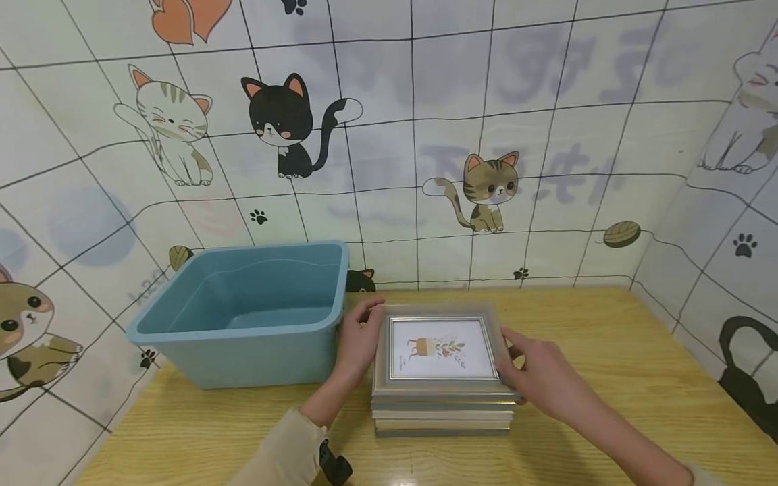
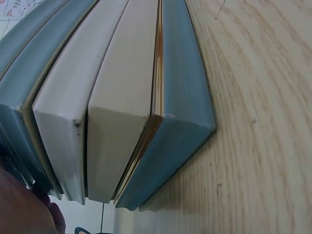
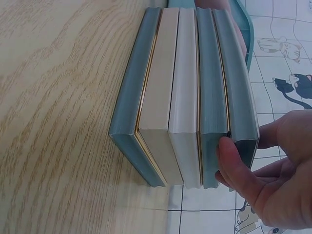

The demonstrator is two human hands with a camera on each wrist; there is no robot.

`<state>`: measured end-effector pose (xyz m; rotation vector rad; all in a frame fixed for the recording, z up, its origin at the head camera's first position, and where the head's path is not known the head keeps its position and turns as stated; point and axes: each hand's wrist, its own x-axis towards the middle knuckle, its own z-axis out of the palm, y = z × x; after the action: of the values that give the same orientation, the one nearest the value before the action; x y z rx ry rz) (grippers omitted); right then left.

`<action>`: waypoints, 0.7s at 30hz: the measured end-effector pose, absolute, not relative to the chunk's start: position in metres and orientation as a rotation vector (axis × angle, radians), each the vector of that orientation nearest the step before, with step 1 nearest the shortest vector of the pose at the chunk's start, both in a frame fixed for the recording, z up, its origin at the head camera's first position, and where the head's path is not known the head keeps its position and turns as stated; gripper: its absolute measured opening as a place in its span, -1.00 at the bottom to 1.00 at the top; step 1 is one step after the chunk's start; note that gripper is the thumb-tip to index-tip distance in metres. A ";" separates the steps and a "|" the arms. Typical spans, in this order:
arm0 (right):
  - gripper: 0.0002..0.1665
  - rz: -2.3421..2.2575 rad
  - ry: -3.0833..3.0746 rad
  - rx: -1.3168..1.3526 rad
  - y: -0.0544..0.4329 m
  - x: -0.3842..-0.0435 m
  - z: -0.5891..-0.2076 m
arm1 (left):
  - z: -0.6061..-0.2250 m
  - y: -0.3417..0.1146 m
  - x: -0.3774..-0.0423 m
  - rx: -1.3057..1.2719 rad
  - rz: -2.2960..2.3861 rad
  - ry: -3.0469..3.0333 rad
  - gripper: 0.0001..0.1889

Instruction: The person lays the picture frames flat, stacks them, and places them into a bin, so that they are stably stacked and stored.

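Note:
Several picture frames lie stacked flat on the table. The top picture frame (image 1: 437, 388) is grey-blue with a gilt inner rim and shows a drawing (image 1: 442, 347) of a plant in a pot. My left hand (image 1: 355, 341) holds its left edge near the back corner, fingers bent; much of that grip is hidden. From the right, my right hand (image 1: 541, 374) pinches the edge, with the thumb (image 3: 236, 168) at the seam between the upper two frames. Under these come a white frame (image 3: 185, 97), a cream frame (image 3: 161, 92) and a bottom blue-grey frame (image 3: 139, 83).
A light blue plastic tub (image 1: 267, 358) stands left of the stack, close beside my left hand. The wood-grain table (image 1: 614, 351) meets a cat-patterned wall covering (image 1: 389, 148) at the back and sides.

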<state>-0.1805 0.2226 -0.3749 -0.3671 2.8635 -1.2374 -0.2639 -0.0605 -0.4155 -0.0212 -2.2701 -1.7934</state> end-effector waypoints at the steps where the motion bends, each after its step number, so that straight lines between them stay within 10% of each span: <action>1: -0.29 -1.236 2.866 -0.366 0.222 -0.181 -0.375 | -0.415 -0.061 -0.264 -0.016 -1.787 -2.273 -0.70; 21: -0.26 -1.413 2.808 -0.275 0.227 -0.178 -0.394 | -0.419 -0.063 -0.265 -0.036 -1.820 -2.278 -0.71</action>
<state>-0.1780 0.2273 -0.3941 -0.2751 2.8080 -1.4126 -0.2653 -0.0626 -0.4194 -0.0360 -2.2782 -1.8199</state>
